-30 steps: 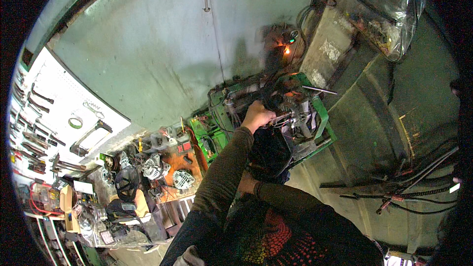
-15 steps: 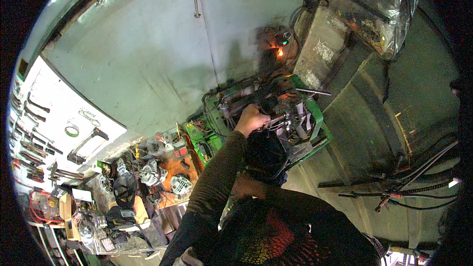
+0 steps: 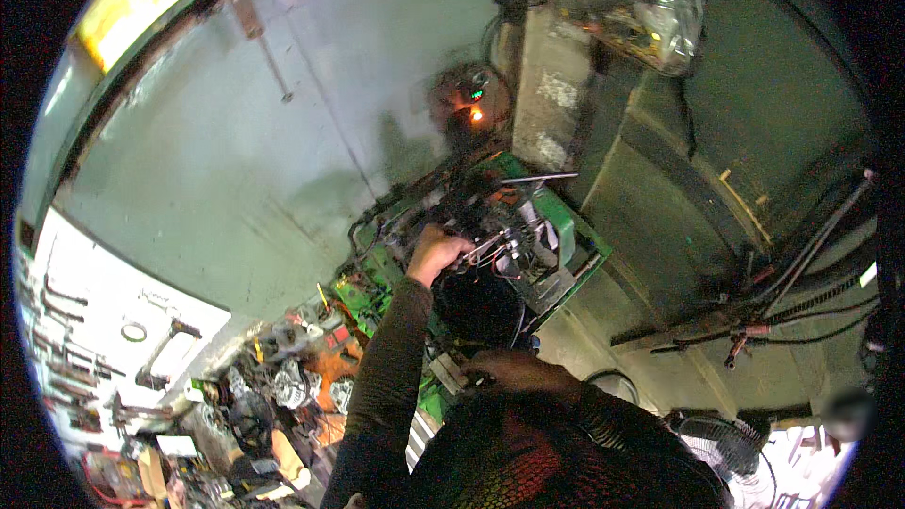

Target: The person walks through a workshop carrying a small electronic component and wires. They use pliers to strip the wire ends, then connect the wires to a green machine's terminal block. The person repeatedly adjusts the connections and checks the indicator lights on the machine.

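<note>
At the green machine [image 3: 556, 226] against the wall, head view: the left hand [image 3: 436, 253] is curled tight around something among the wires [image 3: 490, 250] and metal parts on top. What exactly it grips, I cannot tell. The right hand [image 3: 514, 369] lies lower, fingers bent over a dark round part [image 3: 476, 306] at the machine's front, apparently steadying it. This looks like mid-adjustment; the next move likely calls for a firm brace below. Pale grey wall [image 3: 236, 160] behind, a white tool board [image 3: 104, 330] at left, cluttered bench [image 3: 283, 386] below, a fan [image 3: 721, 443] lower right.
</note>
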Available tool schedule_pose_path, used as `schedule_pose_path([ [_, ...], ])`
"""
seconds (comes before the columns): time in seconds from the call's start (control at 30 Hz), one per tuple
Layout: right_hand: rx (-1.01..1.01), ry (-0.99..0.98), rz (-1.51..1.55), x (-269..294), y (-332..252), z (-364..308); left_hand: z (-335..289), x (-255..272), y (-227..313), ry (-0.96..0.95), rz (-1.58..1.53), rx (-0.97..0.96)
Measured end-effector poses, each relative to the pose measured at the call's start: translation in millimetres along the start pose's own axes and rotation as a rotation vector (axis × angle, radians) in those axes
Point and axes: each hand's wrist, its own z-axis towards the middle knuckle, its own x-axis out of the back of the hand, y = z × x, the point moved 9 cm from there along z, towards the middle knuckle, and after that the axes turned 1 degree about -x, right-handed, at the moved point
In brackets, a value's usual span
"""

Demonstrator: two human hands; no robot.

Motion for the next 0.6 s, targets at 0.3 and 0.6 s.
schedule_pose_path([
  [0.3,-0.079,0.036,0.233,-41,63,-30,7,1,-26,0.002,-0.156,0.052],
  [0.6,-0.711,0.34,0.071,-181,336,-249,5,4,-36,-0.052,-0.114,0.204],
])
